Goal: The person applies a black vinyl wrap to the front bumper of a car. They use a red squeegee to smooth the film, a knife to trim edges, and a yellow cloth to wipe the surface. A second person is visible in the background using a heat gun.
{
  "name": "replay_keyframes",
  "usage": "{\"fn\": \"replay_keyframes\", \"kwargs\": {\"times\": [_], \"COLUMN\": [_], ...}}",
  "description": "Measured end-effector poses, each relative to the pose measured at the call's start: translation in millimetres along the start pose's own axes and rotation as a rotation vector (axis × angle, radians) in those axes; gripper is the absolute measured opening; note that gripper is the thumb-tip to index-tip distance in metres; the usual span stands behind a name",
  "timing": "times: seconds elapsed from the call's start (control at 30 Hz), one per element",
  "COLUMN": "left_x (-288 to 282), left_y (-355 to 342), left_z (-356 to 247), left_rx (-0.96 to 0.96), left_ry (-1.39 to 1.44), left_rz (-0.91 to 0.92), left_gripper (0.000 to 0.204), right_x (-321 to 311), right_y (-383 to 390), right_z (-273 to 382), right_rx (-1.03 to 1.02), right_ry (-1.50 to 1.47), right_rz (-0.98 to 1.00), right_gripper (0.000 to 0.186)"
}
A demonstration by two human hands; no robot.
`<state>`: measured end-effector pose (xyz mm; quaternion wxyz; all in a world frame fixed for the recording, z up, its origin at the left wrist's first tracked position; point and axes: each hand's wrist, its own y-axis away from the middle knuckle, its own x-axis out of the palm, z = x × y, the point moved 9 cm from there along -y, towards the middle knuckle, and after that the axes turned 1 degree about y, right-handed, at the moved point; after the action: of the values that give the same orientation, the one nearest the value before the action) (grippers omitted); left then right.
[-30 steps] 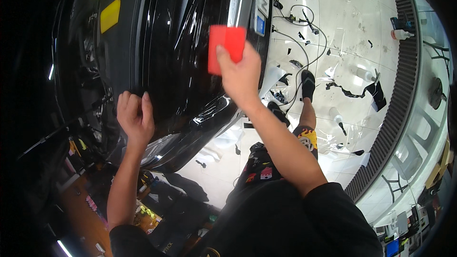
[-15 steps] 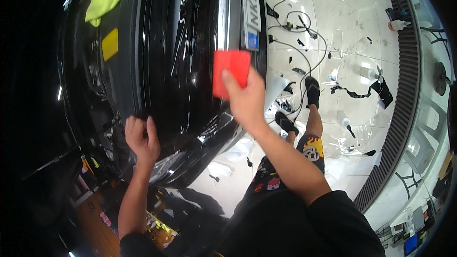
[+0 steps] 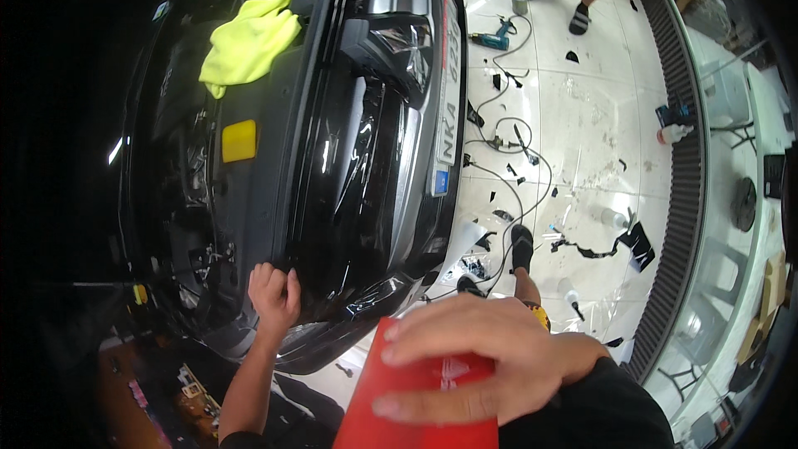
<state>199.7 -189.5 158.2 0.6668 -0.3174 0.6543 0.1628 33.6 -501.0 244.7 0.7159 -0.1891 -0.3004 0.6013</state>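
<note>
Nearby, a yellow cloth point(image 3: 248, 41) and cables point(image 3: 507, 145) surround the black car point(image 3: 349, 158).

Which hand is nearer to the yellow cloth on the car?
Left. The left hand rests on the car's black front edge, below the yellow cloth. The right hand is off the car, near the camera, holding a red card.

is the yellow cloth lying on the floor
No, the yellow cloth lies on the black car's open engine bay edge, not the floor.

Red squeegee point(image 3: 416, 403) cut off by bottom edge.
</note>
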Motion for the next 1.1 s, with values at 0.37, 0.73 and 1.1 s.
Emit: {"fn": "replay_keyframes", "kwargs": {"times": [0.37,0.73,1.1], "left_x": [-9.4,-42.2,253.6], "left_y": [0.6,42.6,470.8], "left_z": [-4.2,-24.1,-308.8], "left_rx": [-0.021,-0.172,-0.95], "left_ry": [-0.07,-0.045,0.836], "left_rz": [-0.047,-0.494,0.168], "left_gripper": [0.029,0.028,0.058], "right_x": [24.6,-50.2,-124.3], "right_y": [-15.8,386.9,512.2], "right_z": [75.9,-90.1,-34.8], "right_rx": [-0.044,1.148,1.441], "right_ry": [0.052,0.759,0.93], "right_rz": [0.255,0.938,0.724], "right_gripper": [0.025,0.037,0.048]}}
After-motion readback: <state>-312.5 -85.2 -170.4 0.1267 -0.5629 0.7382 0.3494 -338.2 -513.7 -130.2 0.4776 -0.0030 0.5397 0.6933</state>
